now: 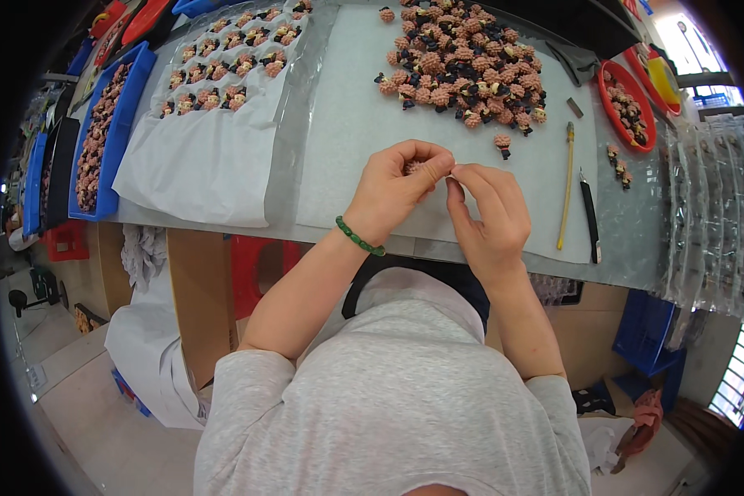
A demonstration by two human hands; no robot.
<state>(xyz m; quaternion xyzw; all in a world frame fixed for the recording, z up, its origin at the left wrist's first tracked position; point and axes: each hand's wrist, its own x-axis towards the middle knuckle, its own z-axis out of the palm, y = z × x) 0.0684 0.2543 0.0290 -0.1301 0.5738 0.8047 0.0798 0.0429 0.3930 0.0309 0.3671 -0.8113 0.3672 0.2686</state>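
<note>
My left hand (398,186), with a green bead bracelet on its wrist, is closed around a small figurine (414,167). Only the figurine's pink, bumpy hair shows between the fingers. My right hand (494,208) meets it at the fingertips, thumb and index finger pinched close together; whatever they hold is too small to make out. Both hands are over the near part of a white sheet (339,140). Just beyond them, a single pink-haired figurine (503,145) in dark clothes lies apart from a large heap of similar figurines (463,66).
Rows of figurines (211,99) lie on white paper at left, beside a blue tray (140,83) full of more. At right are a thin yellow brush (566,186), a black-handled craft knife (589,219), a small grey block (574,107), a red bowl (649,136) and stacked clear plastic trays (707,219).
</note>
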